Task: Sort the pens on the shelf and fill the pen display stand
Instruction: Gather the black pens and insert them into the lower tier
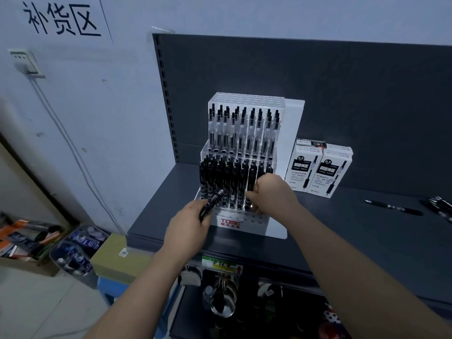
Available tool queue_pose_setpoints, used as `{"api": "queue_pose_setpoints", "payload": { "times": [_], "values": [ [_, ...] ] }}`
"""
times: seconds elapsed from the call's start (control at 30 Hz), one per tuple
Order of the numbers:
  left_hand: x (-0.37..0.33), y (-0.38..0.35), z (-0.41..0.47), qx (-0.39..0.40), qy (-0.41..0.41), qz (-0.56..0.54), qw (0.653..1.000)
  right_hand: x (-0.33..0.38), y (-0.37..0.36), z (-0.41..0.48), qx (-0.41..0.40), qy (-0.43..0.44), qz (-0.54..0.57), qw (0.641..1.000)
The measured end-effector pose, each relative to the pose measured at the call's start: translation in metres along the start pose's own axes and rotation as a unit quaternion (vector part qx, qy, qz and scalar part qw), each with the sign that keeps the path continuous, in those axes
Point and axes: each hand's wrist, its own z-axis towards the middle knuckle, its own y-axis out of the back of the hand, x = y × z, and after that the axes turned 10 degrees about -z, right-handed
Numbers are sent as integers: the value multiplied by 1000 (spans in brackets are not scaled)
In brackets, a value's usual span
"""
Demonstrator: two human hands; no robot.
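A clear tiered pen display stand (244,223) sits on the dark shelf (342,228). Its upper tier holds several clear-barrel pens (244,128); the lower tier holds several black pens (227,174). My left hand (188,223) grips a black pen (211,203), its tip angled up toward the stand's front row. My right hand (274,194) is closed around a black pen (250,192) standing at the right end of the lower tier. Several loose black pens (393,207) lie on the shelf at the far right.
Two white pen boxes (320,170) stand right of the stand against the dark back panel (342,94). A lower shelf with items (225,297) is below. Cardboard boxes and bins of stock (73,250) sit on the floor to the left.
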Motion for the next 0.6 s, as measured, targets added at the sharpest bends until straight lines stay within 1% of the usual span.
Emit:
{"api": "queue_pose_setpoints", "payload": {
  "times": [0.03, 0.07, 0.1, 0.13, 0.17, 0.2, 0.23, 0.27, 0.33, 0.43, 0.5, 0.57, 0.6],
  "values": [
    [-2, 2, -1, 10, -5, -13, 1000, -1, 3, -4, -2, -5, 2, 1000],
    [-4, 2, -2, 24, -13, -32, 999, -1, 8, -8, -2, -6, 27, 1000],
    [-7, 3, -2, 44, -25, -54, 997, -1, 12, -13, 5, -2, 85, 996],
    [-10, 2, -2, 67, -36, -74, 994, 0, 15, -19, 26, 5, 171, 985],
    [-13, 1, -2, 89, -48, -88, 991, 3, 19, -25, 63, 16, 266, 962],
    [-16, -2, -1, 111, -61, -97, 987, 6, 22, -31, 101, 31, 349, 931],
    [-19, -4, -2, 129, -74, -102, 984, 7, 23, -35, 129, 44, 401, 906],
    [-22, -6, -2, 141, -79, -103, 981, 5, 22, -36, 142, 53, 425, 892],
    [-26, -7, -3, 150, -80, -96, 981, -2, 23, -37, 129, 44, 435, 890],
    [-24, -3, -5, 130, -61, -84, 986, -23, 29, -37, 52, -4, 447, 893],
    [-23, -1, -4, 114, -45, -84, 989, -33, 32, -38, 16, -21, 477, 879],
    [-27, -3, -5, 116, -51, -79, 989, -32, 32, -40, 26, -18, 511, 859],
    [-30, -5, -5, 120, -57, -81, 988, -29, 32, -41, 30, -15, 514, 857]
  ]
}}
